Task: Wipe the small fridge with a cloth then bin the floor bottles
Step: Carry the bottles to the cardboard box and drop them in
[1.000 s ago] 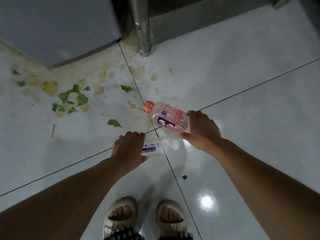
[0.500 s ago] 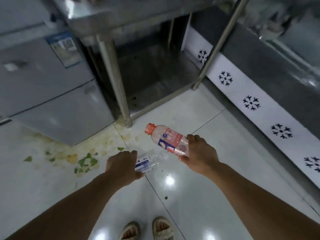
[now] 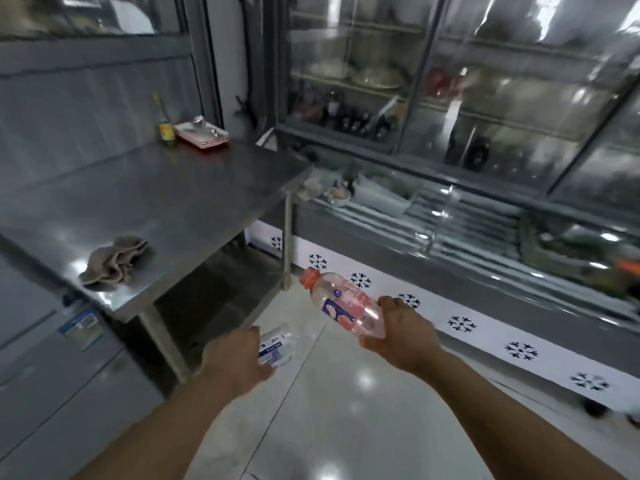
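My right hand grips the base of a clear pink bottle with an orange cap and red-blue label, its neck pointing up and left. My left hand holds a crushed clear bottle with a white-blue label, partly hidden behind my fingers. Both bottles are held up over the white tiled floor. A crumpled brown cloth lies on the steel table near its front edge. The small grey fridge stands at the lower left beside the table.
A steel table leg stands just behind the pink bottle. A glass display cabinet and a counter with a snowflake-patterned base run along the right. A yellow jar and red tray sit at the table's back.
Both hands have lifted the bottles off the floor and I have straightened up; the view has swung from the dirty floor up to the table top, cloth and display cabinet.
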